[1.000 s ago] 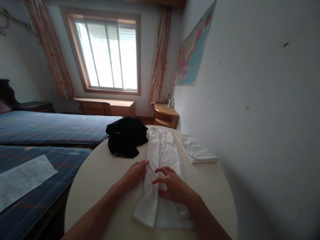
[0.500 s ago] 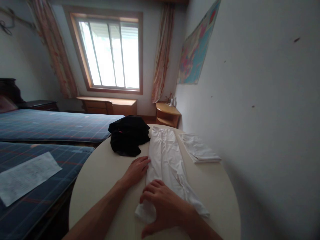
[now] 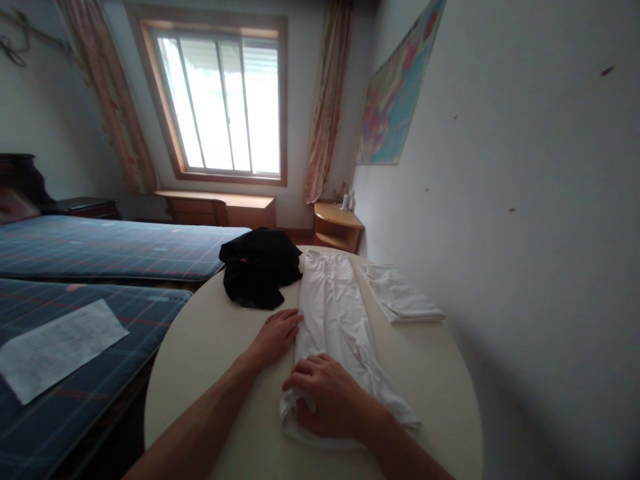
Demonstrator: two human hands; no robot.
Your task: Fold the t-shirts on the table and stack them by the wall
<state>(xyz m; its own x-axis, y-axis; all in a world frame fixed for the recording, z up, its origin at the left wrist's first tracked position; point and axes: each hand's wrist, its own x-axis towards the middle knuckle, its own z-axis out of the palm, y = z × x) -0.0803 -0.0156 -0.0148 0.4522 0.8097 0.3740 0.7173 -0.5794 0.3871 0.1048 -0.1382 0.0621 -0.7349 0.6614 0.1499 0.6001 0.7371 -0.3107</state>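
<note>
Pressing flat on the table beside the cloth, the left hand [image 3: 276, 333] lies open with its fingertips touching the left edge of the white garment [image 3: 336, 313], pinning it rather than gripping. The right hand [image 3: 327, 401] curls over the near end of the same garment, fingers bent round a bunched fold of cloth; it looks closed on the fabric, though the thumb's hold is hidden under the palm.

Judging by how things lie, the garment is already folded lengthwise into a long narrow strip, and its near end is gathered up under the right hand; the rest of the length is not yet folded over.

The garment is thin, white and softly creased, running away from the person across the middle of the round pale table [image 3: 210, 360], its far end near the table's far rim. Just left of it sits a crumpled black garment [image 3: 257, 267]; to its right, apart from it, lies a neatly folded white piece [image 3: 403, 301].
</note>
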